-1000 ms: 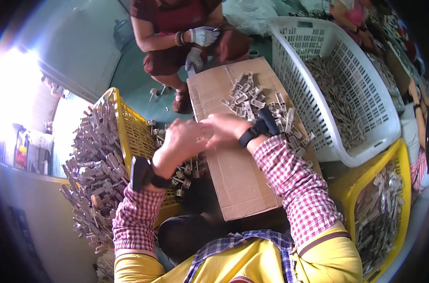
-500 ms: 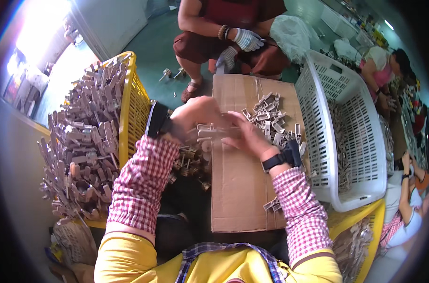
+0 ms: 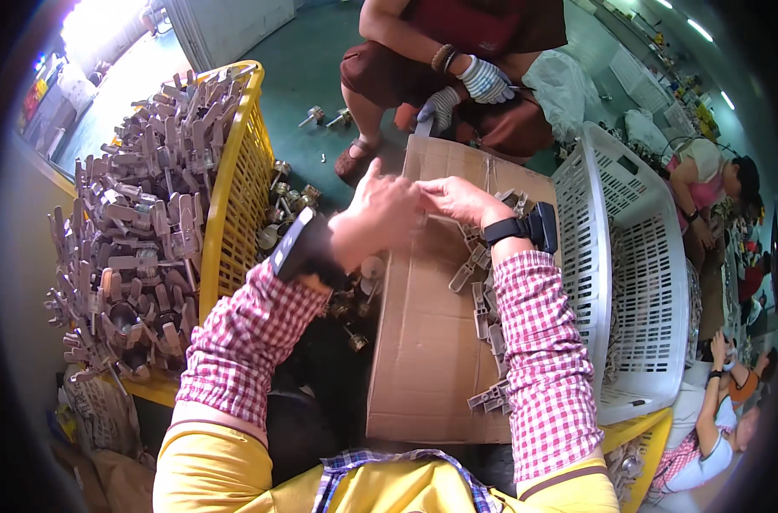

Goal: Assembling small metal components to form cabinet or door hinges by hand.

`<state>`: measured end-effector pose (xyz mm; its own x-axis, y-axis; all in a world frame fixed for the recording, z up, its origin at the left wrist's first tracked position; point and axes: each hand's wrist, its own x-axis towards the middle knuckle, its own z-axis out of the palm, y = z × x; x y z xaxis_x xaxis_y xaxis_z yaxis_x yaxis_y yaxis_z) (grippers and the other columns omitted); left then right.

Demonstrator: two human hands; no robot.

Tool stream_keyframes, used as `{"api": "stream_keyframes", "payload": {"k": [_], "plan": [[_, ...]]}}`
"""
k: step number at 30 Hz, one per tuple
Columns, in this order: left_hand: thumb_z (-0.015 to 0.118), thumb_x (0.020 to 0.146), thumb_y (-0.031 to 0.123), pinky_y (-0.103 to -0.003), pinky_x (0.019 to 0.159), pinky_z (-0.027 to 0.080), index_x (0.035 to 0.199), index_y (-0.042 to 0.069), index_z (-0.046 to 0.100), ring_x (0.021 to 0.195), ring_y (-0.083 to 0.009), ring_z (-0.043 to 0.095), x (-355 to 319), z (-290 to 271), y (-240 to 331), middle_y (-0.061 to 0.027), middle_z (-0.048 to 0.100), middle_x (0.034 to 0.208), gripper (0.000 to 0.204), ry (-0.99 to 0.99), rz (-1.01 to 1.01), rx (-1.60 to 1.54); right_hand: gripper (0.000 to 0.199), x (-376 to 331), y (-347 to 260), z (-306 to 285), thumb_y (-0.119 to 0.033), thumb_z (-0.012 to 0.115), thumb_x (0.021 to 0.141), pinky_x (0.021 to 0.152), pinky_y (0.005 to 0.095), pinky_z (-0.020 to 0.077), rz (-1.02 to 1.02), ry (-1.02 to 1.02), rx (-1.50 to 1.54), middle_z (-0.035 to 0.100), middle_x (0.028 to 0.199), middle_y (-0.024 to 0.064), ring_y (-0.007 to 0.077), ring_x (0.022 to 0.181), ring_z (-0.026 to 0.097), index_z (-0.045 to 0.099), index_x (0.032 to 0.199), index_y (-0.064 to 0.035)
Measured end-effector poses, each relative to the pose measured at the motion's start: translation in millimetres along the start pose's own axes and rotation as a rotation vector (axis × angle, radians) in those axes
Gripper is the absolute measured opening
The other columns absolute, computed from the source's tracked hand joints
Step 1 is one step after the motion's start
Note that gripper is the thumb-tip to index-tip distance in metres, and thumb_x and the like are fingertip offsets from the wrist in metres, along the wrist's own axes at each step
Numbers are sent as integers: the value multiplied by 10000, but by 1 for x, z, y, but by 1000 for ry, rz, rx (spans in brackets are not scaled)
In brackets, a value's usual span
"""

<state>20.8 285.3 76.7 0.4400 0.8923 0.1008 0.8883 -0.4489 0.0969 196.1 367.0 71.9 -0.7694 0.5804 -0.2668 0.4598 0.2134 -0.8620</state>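
- Grey metal parts lie along the right side of the cardboard.
- Left hand and right hand meet over the cardboard's far end, fingers curled; the grasp cannot be told.
- Yellow crate left, white basket right.

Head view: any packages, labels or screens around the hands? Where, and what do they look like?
Cardboard box: under the hands, flat brown top, metal parts along its right side.
Plastic bag: top, beside the crouching person, pale, crumpled.
Labels, screens: none I can make out.
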Motion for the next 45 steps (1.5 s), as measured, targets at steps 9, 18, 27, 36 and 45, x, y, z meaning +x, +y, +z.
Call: {"api": "stream_keyframes", "payload": {"k": [9, 18, 27, 36, 45], "plan": [[770, 579, 393, -408, 730, 505, 941, 91, 703, 823, -315, 654, 65, -1, -62, -144, 681, 875, 477, -270, 2, -319, 800, -11, 7, 62, -198, 757, 708, 829, 416, 516, -262, 656, -637, 466, 1330, 108, 337, 1069, 577, 330, 1380, -120], [776, 569, 423, -439, 983, 360, 1202, 93, 553, 1006, -289, 537, 24, 30, -37, -109, 567, 991, 748, 300, -19, 203, 723, 16, -9, 40, -315, 792, 683, 785, 400, 525, -7, 595, -748, 585, 1175, 139, 322, 986, 617, 431, 1261, -73], [763, 578, 487, -375, 731, 494, 1119, 23, 545, 874, -284, 608, -53, 0, 16, -120, 610, 948, 745, -21, 141, 17, 682, -65, -21, 83, -295, 831, 607, 858, 382, 496, -71, 281, -520, 614, 1071, 147, 309, 1004, 608, 506, 1161, -66], [775, 609, 314, -518, 1052, 301, 1206, 57, 530, 1220, -286, 427, -81, -25, 55, -123, 500, 1194, 694, -85, 216, -15, 504, -65, -36, 64, -298, 813, 601, 837, 391, 496, -60, -54, -440, 662, 962, 169, 324, 905, 623, 649, 1020, -73], [764, 609, 412, -421, 726, 523, 938, 62, 650, 839, -335, 649, -22, -42, 21, -141, 665, 851, 495, -260, 58, -175, 711, -95, 9, 83, -290, 806, 673, 847, 366, 504, -275, 519, -344, 535, 1182, 124, 295, 1086, 560, 479, 1273, -95]]}}
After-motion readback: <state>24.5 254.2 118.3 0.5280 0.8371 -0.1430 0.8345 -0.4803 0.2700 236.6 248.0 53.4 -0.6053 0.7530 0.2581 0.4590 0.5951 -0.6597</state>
